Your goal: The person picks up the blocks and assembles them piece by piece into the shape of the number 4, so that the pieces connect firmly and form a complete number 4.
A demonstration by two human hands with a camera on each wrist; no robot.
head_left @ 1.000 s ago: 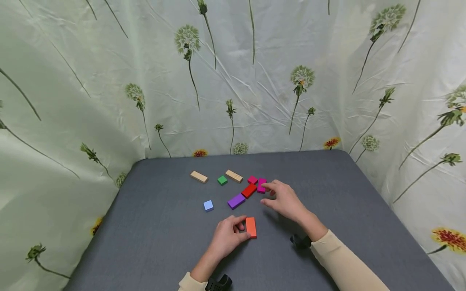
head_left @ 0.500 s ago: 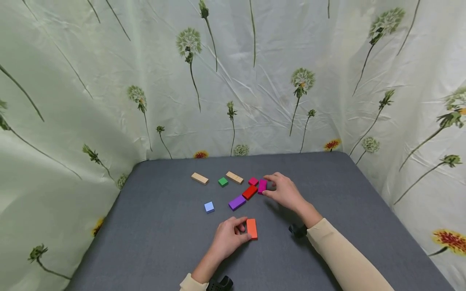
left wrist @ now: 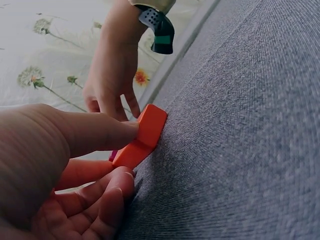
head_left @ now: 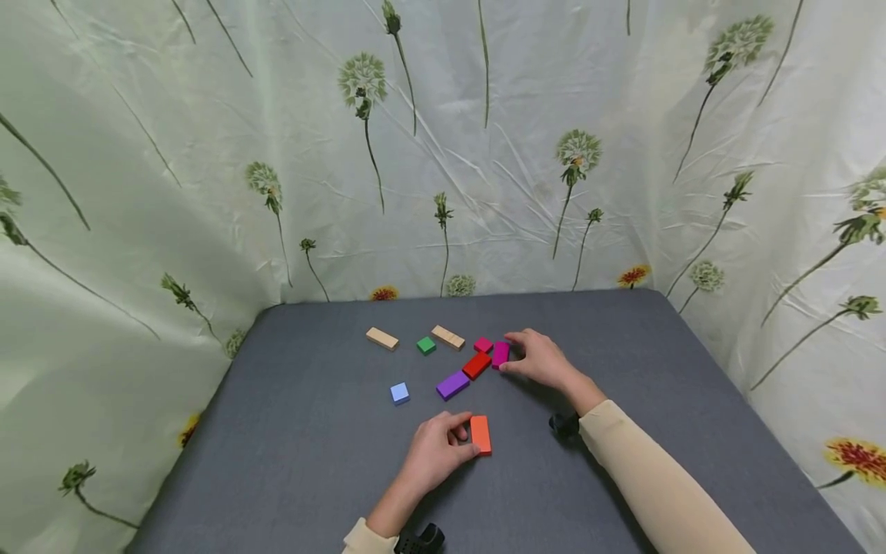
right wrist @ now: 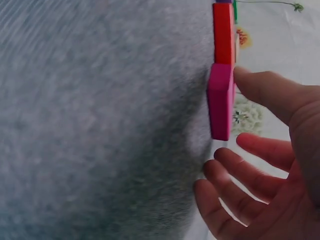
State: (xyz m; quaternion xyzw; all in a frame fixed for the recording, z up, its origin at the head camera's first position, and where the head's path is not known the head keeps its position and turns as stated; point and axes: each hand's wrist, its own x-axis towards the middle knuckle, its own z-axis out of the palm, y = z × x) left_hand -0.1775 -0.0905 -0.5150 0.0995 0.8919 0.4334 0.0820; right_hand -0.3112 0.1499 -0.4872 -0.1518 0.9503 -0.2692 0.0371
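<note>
In the head view my left hand [head_left: 436, 450] pinches an orange block [head_left: 481, 436] by its two ends, thumb at the near end. The left wrist view shows the thumb against one end of this orange block [left wrist: 142, 137], which lies on the cloth. My right hand [head_left: 543, 362] has thumb and index finger at opposite ends of a magenta block [head_left: 501, 355]; the other fingers of the right hand [right wrist: 260, 175] spread loosely. This magenta block [right wrist: 220, 102] touches the corner of a red block [head_left: 477, 365]. A purple block [head_left: 453, 385] meets the red one's other end.
A small crimson block [head_left: 483, 345] lies behind the red one. Two wooden blocks, one plain [head_left: 382, 338] and one lined [head_left: 448, 337], lie farther back with a green block [head_left: 426, 345]. A light blue block [head_left: 400, 393] sits left. Flowered curtains [head_left: 415, 154] surround the grey table [head_left: 311, 462].
My right hand has drawn its thumb and index finger to the two ends of the magenta block. The left hand keeps hold of the orange block in place.
</note>
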